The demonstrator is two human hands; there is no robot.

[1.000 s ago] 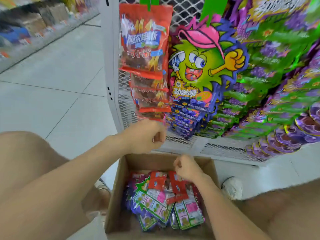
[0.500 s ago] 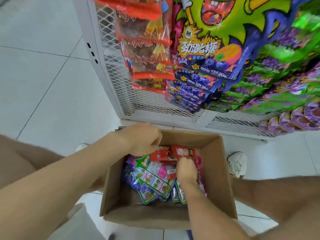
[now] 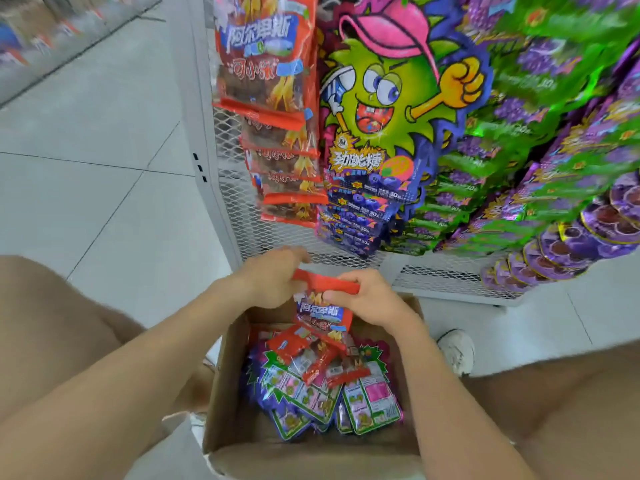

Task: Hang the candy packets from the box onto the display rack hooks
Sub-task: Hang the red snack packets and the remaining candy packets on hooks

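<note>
A red candy packet (image 3: 323, 311) with a blue label is held just above the cardboard box (image 3: 228, 403). My left hand (image 3: 273, 282) grips its red top strip at the left end, and my right hand (image 3: 367, 299) pinches the strip at the right end. Inside the box lie more red packets (image 3: 304, 355) on top of green-and-purple packets (image 3: 367, 403). Above, a row of matching red packets (image 3: 273, 109) hangs on the white mesh display rack (image 3: 235, 188). The hooks themselves are hidden behind the packets.
Green monster-shaped packets (image 3: 391, 109) and purple grape packets (image 3: 561, 161) fill the rack to the right. My bare knees frame the box on both sides, and a white shoe (image 3: 457, 351) sits right of it. Grey floor tiles stretch left toward a blurred shelf (image 3: 41, 32).
Both hands reached into the box, then came up with one red packet held between them. The view dipped toward the box and has lifted back toward the rack.
</note>
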